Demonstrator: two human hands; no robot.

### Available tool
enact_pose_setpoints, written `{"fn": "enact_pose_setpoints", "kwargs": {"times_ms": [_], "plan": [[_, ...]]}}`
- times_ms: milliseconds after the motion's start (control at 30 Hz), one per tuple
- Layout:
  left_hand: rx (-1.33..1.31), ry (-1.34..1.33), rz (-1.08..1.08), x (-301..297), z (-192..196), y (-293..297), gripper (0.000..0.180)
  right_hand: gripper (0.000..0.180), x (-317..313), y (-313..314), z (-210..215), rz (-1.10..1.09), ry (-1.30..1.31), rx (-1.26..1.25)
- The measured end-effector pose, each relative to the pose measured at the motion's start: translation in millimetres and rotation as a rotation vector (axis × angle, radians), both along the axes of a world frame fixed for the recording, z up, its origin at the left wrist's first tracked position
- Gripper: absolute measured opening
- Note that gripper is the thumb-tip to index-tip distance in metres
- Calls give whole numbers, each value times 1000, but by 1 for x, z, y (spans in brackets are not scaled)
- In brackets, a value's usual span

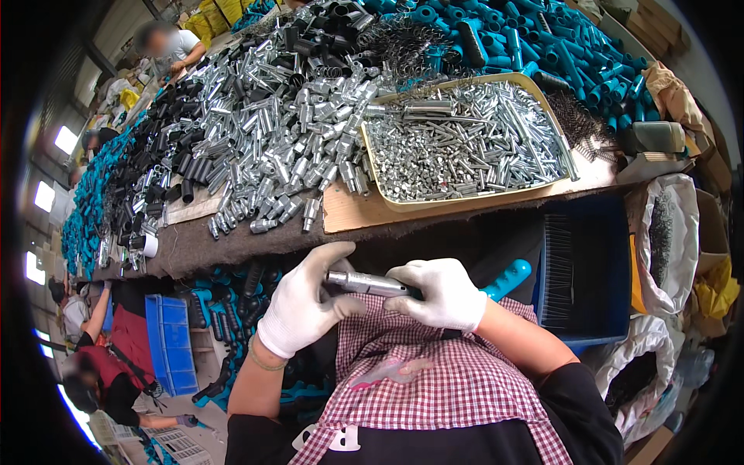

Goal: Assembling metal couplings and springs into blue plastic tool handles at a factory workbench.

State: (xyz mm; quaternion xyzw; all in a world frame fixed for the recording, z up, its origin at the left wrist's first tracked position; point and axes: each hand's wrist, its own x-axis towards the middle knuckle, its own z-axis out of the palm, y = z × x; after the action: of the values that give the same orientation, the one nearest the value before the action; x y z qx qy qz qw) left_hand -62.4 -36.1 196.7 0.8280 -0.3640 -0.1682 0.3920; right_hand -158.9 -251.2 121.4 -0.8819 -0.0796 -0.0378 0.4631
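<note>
My white-gloved right hand [440, 294] is closed around one end of a silver metal tube [368, 284], which lies nearly level in front of my apron. A small dark teal part shows by my right thumb. My left hand [298, 306], also gloved, is cupped about the tube's other end, with thumb and forefinger spread apart; whether its hidden fingers touch the tube I cannot tell. Past my right hand a teal ridged handle [508, 280] sticks out; its join to the tube is hidden.
Beyond my hands a bench holds a yellow-rimmed tray [465, 200] of small metal pins, heaped metal sockets [279, 174] and teal tubes [570, 66]. A blue bin [597, 310] stands at right, a blue crate [170, 345] at left. Other people work at far left.
</note>
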Motion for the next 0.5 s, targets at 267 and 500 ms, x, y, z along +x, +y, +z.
{"fn": "enact_pose_setpoints", "kwargs": {"times_ms": [267, 500], "plan": [[-294, -278, -384, 8, -9, 0, 23, 65, 7, -19, 3, 352, 214, 315], [-353, -255, -337, 10, -20, -4, 22, 66, 12, -21, 0, 379, 288, 403]]}}
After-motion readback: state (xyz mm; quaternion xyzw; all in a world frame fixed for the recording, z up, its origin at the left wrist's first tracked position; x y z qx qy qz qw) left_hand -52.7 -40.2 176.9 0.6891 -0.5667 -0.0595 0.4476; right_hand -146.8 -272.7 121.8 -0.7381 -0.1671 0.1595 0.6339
